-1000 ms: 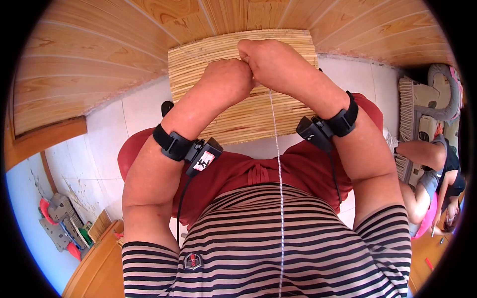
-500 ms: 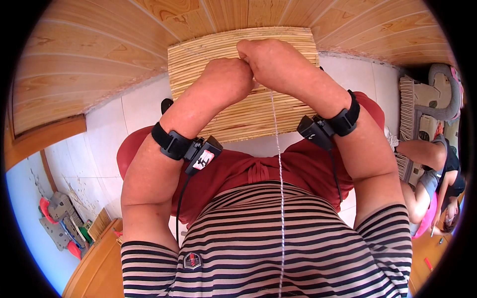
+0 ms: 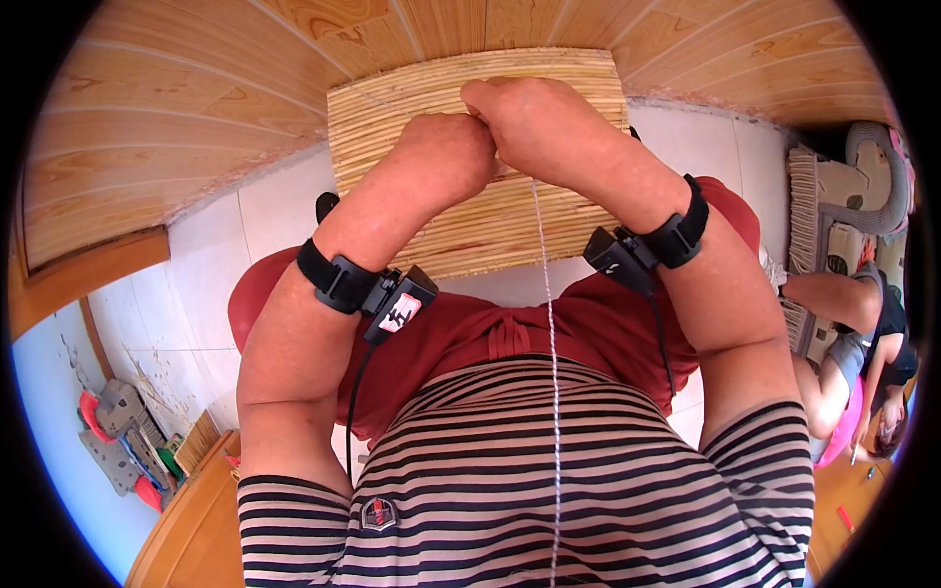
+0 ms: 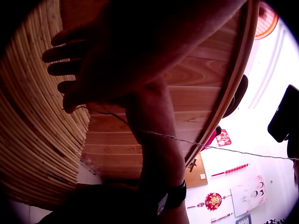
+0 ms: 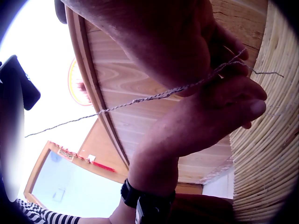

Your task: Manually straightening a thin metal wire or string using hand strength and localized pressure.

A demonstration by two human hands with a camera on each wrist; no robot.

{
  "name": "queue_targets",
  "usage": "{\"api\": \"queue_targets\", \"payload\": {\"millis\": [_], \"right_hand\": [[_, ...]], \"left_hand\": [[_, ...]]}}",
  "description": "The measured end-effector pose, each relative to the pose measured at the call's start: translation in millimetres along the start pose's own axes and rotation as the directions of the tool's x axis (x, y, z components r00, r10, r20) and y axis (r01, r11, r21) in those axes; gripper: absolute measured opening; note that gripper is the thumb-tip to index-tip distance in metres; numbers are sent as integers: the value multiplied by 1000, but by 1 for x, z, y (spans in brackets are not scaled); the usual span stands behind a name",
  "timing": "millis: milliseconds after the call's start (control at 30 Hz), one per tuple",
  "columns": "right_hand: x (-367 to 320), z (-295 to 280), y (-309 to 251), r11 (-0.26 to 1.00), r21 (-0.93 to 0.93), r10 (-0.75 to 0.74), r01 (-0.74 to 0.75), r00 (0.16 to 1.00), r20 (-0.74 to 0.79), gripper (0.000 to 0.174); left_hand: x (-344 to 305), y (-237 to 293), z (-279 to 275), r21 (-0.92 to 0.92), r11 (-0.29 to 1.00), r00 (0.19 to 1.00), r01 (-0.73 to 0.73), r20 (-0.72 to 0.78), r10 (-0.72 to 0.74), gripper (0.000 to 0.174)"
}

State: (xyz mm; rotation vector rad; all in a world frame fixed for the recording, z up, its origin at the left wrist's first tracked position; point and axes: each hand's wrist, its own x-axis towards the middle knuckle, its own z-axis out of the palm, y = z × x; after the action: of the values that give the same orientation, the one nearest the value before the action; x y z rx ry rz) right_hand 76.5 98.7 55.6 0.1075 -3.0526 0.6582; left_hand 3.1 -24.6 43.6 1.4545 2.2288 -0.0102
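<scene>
Head view: the left hand [image 3: 446, 157] and right hand [image 3: 534, 122] meet above the reed mat [image 3: 461, 250], nearer its far edge than its near one. Their grips are hidden here. The string [image 3: 546, 265] runs from beneath them, over the mat's near edge and up along the striped shirt [image 3: 470, 461].

Left wrist view: the left hand's fingers reach toward the mat, string by the lowest fingertip; I cannot tell whether that grip is clamped on it.

Right wrist view: the right hand's bent fingers grip the string near where it forks. One loose end [image 5: 271, 73] sticks out past the hands. It should handle light, soft and limp, liable to untwist; best pinched right at the fork, kept lightly taut.
</scene>
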Motion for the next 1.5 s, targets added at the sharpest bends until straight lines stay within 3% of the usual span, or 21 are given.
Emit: {"api": "queue_targets", "payload": {"millis": [133,200,400,500,800,1100,1500], "right_hand": [[0,5,1,1000,-7,-16,16,1000,-2,22],[-1,8,1,1000,19,-3,2,1000,13,14],[-1,8,-1,1000,-1,9,-8,997,76,19],[-1,10,-1,1000,-4,9,-9,997,83,20],[-2,10,-1,999,-34,-9,13,995,103,20],[-5,7,-3,997,-64,-31,40,989,142,19],[-11,7,-1,993,-113,-13,42,970,243,20]], "left_hand": [[1,-4,5,6,1000,1000,-30,-4,30,27],[1,-5,7,7,999,999,-42,-5,42,27],[2,-6,11,0,1000,999,-30,19,30,26],[3,-6,11,7,1000,997,-12,71,12,34],[4,-5,15,22,999,998,-45,45,44,27],[4,3,10,41,999,988,0,152,-6,25],[7,5,23,6,997,986,-74,150,72,24]]}}
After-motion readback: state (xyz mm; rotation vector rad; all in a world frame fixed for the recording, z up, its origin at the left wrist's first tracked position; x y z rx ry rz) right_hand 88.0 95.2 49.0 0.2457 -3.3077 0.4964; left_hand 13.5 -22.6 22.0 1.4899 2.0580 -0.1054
